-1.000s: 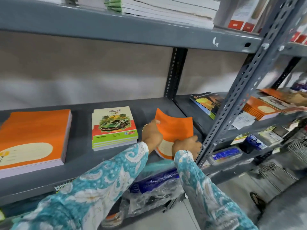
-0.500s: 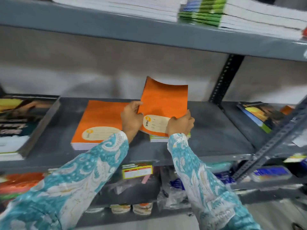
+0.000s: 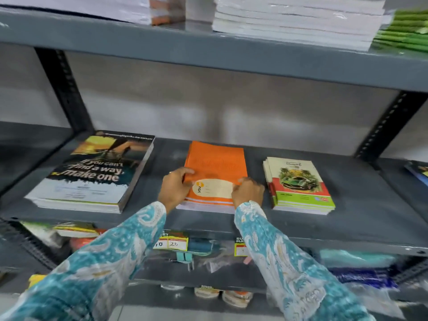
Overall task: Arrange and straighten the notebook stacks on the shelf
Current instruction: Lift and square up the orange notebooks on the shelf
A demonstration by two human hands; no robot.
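Note:
An orange notebook (image 3: 216, 166) lies flat on top of the orange notebook stack (image 3: 206, 205) in the middle of the grey shelf (image 3: 361, 218). My left hand (image 3: 174, 188) grips its near left corner, thumb on the cover. My right hand (image 3: 247, 192) pinches its near right corner. A stack of dark-covered notebooks (image 3: 95, 172) with a printed slogan sits to the left. A smaller stack of green car-cover notebooks (image 3: 298, 185), slightly fanned, sits to the right.
The upper shelf (image 3: 208, 54) carries white paper stacks (image 3: 296, 19) and green-edged notebooks (image 3: 403, 35). Perforated uprights (image 3: 62, 89) stand at the back left and back right. Price labels (image 3: 171, 243) hang on the shelf's front lip; bagged goods (image 3: 359, 269) fill the shelf below.
Both hands carried the orange notebook leftward from the shelf's right end, held it tilted up, then laid it flat on the orange stack. My view shifted left.

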